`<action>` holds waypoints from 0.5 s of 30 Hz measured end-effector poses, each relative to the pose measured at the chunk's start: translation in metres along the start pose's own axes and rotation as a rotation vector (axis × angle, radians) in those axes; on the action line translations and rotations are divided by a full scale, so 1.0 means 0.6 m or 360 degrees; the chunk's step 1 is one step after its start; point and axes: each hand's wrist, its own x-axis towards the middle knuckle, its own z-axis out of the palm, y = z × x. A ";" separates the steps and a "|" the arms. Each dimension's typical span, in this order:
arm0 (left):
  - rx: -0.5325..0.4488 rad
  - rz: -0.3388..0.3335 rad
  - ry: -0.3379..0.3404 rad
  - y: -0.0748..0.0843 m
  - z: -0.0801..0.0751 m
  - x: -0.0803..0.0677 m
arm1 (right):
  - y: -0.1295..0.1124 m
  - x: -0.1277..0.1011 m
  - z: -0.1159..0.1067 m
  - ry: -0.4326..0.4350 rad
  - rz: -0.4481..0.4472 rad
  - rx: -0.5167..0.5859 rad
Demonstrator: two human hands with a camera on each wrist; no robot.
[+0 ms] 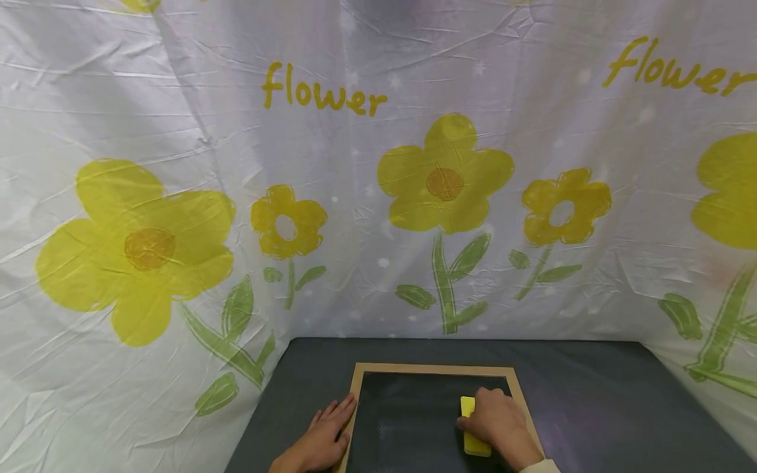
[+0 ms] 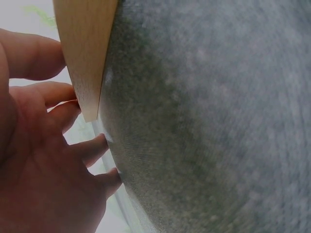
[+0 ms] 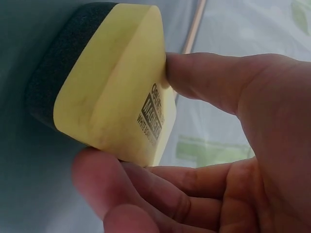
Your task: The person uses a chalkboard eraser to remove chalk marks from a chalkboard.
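Observation:
A blackboard [image 1: 408, 420] in a light wooden frame [image 1: 434, 369] lies on the dark table, its near part cut off by the head view's lower edge. My left hand [image 1: 322, 437] rests along the left side of the frame. Its fingers are fairly straight and touch the outer edge of the wood strip [image 2: 87, 53]. On the right part of the board, my right hand [image 1: 499, 420] grips a yellow whiteboard eraser [image 1: 477, 447] between thumb and fingers. In the right wrist view, printed text shows on the yellow eraser [image 3: 97, 92], and its dark felt [image 3: 53, 68] faces the board surface.
A dark grey tabletop [image 1: 591, 394] extends around the board. White cloth [image 1: 355, 276] printed with yellow flowers and the word "flower" hangs behind the table and along both sides.

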 end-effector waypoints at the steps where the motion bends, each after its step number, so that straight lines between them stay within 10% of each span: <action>1: 0.0000 0.0002 -0.0001 0.000 -0.001 0.000 | 0.006 0.000 -0.001 -0.0001 0.0010 -0.0001; 15: -0.0020 0.0018 -0.0007 -0.002 0.003 -0.003 | 0.071 0.005 -0.027 -0.0084 0.0156 0.0033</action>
